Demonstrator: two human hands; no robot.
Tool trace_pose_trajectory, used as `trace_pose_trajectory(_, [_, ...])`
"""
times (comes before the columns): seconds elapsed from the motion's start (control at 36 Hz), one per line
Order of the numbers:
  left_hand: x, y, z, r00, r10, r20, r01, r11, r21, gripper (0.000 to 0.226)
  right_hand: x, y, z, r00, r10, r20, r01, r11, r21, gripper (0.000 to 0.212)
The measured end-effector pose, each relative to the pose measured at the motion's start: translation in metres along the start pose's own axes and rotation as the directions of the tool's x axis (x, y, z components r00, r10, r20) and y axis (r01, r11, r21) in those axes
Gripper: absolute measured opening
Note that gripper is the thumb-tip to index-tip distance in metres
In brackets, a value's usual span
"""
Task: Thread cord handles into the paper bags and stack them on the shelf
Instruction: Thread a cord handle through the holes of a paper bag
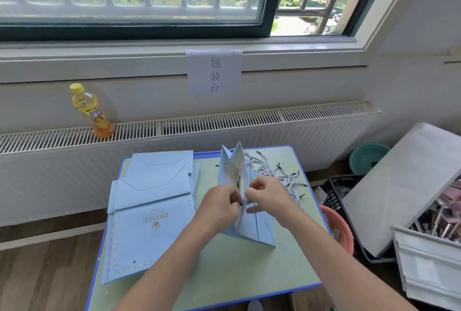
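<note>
A light blue paper bag stands partly unfolded in the middle of the small green table. My left hand pinches a thin cord with a black tip at the bag's side panel. Pressed against the other side of that panel, my right hand has its fingers curled on the paper. A pile of white-grey cord handles with black tips lies behind the bag at the table's far right. A stack of flat blue bags, the top one printed PRINCE, covers the table's left half.
A yellow drink bottle stands on the radiator beneath the window. Right of the table are a pink basin, a black crate, a teal bowl and a grey box of mixed items. A paper sign hangs on the sill.
</note>
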State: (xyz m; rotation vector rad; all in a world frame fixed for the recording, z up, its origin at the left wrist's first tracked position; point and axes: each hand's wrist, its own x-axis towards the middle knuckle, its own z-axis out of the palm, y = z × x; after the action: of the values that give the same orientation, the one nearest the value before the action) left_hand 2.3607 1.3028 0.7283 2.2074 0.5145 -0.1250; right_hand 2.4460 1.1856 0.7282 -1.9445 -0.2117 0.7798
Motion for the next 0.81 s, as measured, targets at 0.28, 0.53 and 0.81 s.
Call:
trace_pose_trajectory(0.28, [0.009, 0.010, -0.005, 1.000, -0.011, 0.005, 0.008, 0.913, 0.409, 0.021, -0.004, -0.007, -0.013, 0.999, 0.030, 0.021, -0.029, 0.999, -0.021, 0.012])
trace_pose_trajectory(0.53, [0.016, 0.017, -0.020, 0.998, 0.066, -0.005, -0.055, 0.864, 0.501, 0.024, -0.003, -0.009, -0.010, 0.999, -0.016, 0.043, 0.019, 0.997, -0.079, 0.019])
trace_pose_trajectory(0.81, [0.011, 0.000, -0.043, 0.903, 0.141, -0.405, -0.129, 0.990, 0.059, 0.044, -0.003, -0.023, -0.001, 0.986, -0.063, 0.155, 0.063, 0.998, 0.009, 0.021])
